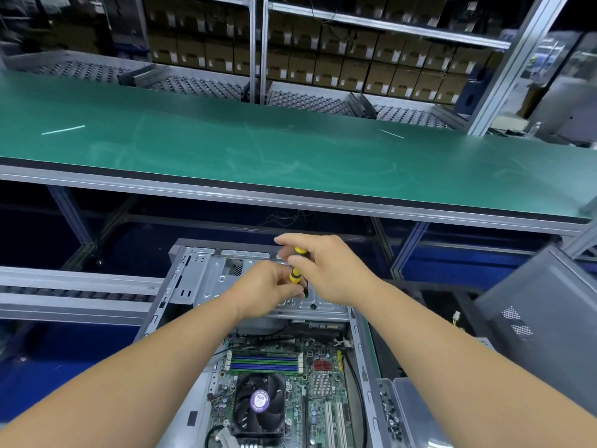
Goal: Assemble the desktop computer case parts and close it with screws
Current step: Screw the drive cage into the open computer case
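An open desktop computer case (181, 279) lies flat below me, its motherboard (319, 396) with a black CPU fan (258, 405) exposed. Over the silver drive bracket (210, 279) at the case's far end, my right hand (326, 270) grips the top of a yellow and black screwdriver (294, 275) that stands nearly upright. My left hand (268, 287) pinches the screwdriver's lower part near the bracket. The tip and any screw are hidden behind my fingers.
A grey side panel (546, 318) leans at the right. A clear plastic box (403, 412) with several small screws sits by the case's right edge. A green-topped workbench (290, 150) runs across above, with a roller conveyor (80, 291) at left and shelves of cartons behind.
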